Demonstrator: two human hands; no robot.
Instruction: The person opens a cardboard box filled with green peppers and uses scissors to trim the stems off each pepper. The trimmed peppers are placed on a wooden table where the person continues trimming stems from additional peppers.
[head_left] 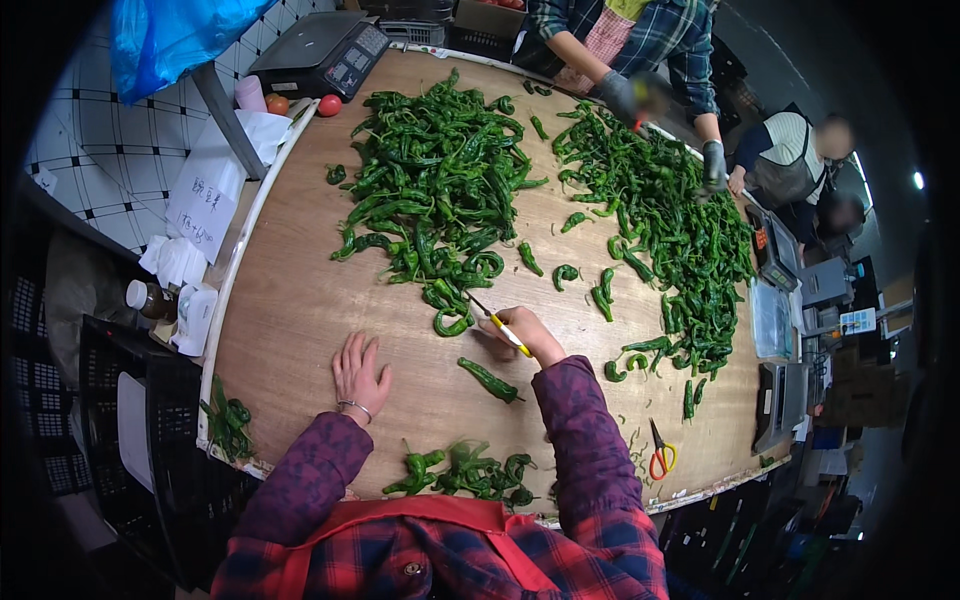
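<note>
My left hand [360,373] lies flat on the wooden tabletop [290,290], palm down, fingers spread, holding nothing. My right hand [528,335] is closed around a pair of scissors [508,333] with yellow and whitish handles. Their thin dark blades point up and left, beside the lower end of a big heap of green peppers [440,170]. A curled pepper [452,322] lies just left of the blades. Nearer to me, a single long pepper [488,380] rests below my right hand. Some of my right fingers are hidden behind the handles.
Another pepper heap [670,220] covers the right side, where a person's gloved hands [714,165] work. Scissors with orange and yellow handles [662,460] lie at lower right. A small pepper pile [470,470] sits against my apron. A scale [320,52] stands at far left.
</note>
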